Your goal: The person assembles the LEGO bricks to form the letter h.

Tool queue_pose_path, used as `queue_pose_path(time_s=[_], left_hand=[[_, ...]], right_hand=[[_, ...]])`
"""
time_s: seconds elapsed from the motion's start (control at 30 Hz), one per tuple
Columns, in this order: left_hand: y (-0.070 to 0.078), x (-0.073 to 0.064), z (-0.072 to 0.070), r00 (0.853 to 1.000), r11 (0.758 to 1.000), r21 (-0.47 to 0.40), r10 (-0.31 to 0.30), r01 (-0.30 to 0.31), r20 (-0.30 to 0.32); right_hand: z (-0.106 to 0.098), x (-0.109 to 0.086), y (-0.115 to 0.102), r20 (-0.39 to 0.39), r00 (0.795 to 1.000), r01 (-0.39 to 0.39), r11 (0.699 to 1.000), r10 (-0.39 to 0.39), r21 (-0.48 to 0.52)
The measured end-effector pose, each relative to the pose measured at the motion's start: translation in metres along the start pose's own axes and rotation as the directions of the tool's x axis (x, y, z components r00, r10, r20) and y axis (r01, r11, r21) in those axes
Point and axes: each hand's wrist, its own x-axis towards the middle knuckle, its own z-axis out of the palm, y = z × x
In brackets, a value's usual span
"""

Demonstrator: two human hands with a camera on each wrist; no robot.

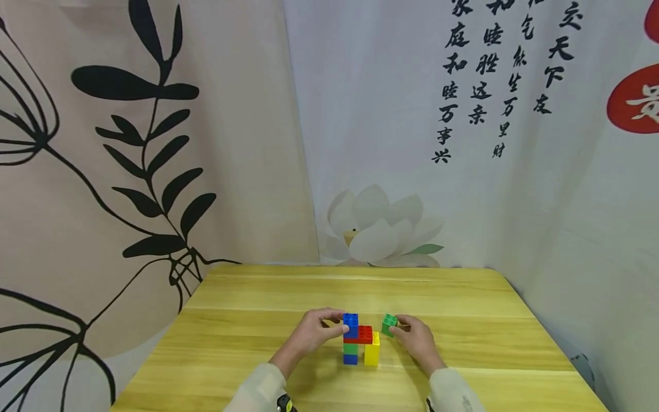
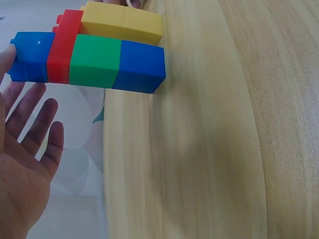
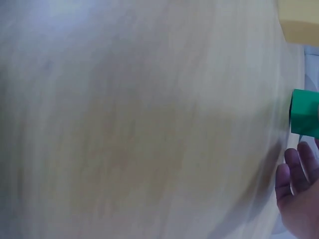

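A small structure of toy building blocks stands on the table. Its left column has a blue block (image 1: 350,359) at the bottom, a green block (image 2: 95,60) above it, then a long red block (image 1: 365,334) spanning over to a yellow column (image 1: 372,350). On top at the left sits another blue block (image 2: 33,56), which my left hand (image 1: 315,332) pinches between thumb and finger. To the right of the structure, my right hand (image 1: 415,339) pinches a loose green block (image 1: 389,324) above the table, apart from the other blocks.
The wooden table (image 1: 231,343) reaches back to a hanging cloth (image 1: 247,143) printed with dark leaves, a pale flower and writing. A second cloth face (image 1: 582,240) runs along the right side.
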Motion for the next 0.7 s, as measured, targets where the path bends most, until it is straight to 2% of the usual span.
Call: queue_pose_path(time_s=[0.2,0.53,0.7], left_hand=[[0.0,-0.001,-0.004,1.0,1.0,-0.013,0.01,-0.01,0.012],[-0.001,-0.001,-0.003,1.0,0.999,-0.033,-0.015,0.015,0.008],[-0.005,-0.001,0.001,1.0,0.999,-0.041,-0.025,0.025,0.008]], right_hand=[[-0.007,-0.002,-0.012,-0.004,1.0,0.005,1.0,-0.005,0.026],[-0.025,-0.002,-0.059,-0.001,0.995,0.101,0.994,-0.101,0.051],[-0.027,-0.002,-0.077,0.03,0.989,0.141,0.987,-0.143,0.077]])
